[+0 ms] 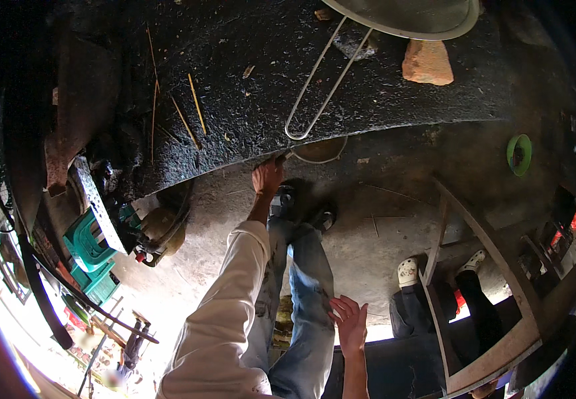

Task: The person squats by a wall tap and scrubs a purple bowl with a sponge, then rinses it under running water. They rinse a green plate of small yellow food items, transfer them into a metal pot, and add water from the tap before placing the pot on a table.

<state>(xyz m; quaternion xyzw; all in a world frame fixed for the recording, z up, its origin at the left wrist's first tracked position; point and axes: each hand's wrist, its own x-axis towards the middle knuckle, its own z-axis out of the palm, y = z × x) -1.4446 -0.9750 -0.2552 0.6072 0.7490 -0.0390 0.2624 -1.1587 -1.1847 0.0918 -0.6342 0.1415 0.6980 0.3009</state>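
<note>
My left hand (268, 177), below a white sleeve, is closed on the end of a handle at the front edge of a soot-black stove top or counter (248, 114). The handle joins a round, shallow pan or scoop (320, 149), partly hidden beneath that edge. My right hand (350, 321) is beside my right leg, fingers apart, with nothing in it. On the black surface lies a long, looped wire handle (317, 85), joined to a round metal sieve or pan (412, 20) at the top. A broken brick or stone piece (427, 62) lies by its rim.
Thin stalks (197, 103) lie on the black surface. Green plastic stools (88, 239) and a rounded vessel (165, 232) are at left. To the right are a wooden frame (487, 229), another person's clogs (407, 272) and a green bowl (519, 155) on the floor.
</note>
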